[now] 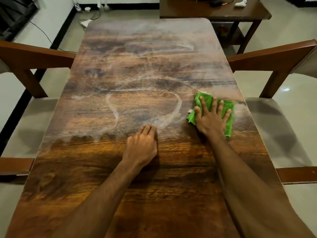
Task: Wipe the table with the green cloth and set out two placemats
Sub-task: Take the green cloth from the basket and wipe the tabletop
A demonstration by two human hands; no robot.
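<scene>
Fingers (205,104) of my right hand (211,121) lie spread and straight, pressing the folded green cloth (229,127) flat on the table (154,177); nothing is gripped, only held down under palm and fingertips. To their left my left hand (140,145) rests on the wood, its fingers loosely bent with the tips touching the surface, holding nothing.

Cloudy white streaks (179,103) cover the wood beyond and to the left of both sets of fingertips, while the stretch behind my knuckles looks darker and cleaner. I judge the wiping to be partway done.

The risks look plain. The cloth sits near the table's right edge, just outside my little finger, so a wide sweep could carry it off toward the chair (274,54). With no grip, it may also bunch or slide out from under my palm. A loaded cloth could smear the film rather than lift it.

No container shows anywhere near my fingers. No placemats are in view either. The side table (214,12), well beyond my fingertips, carries small items I cannot identify.
</scene>
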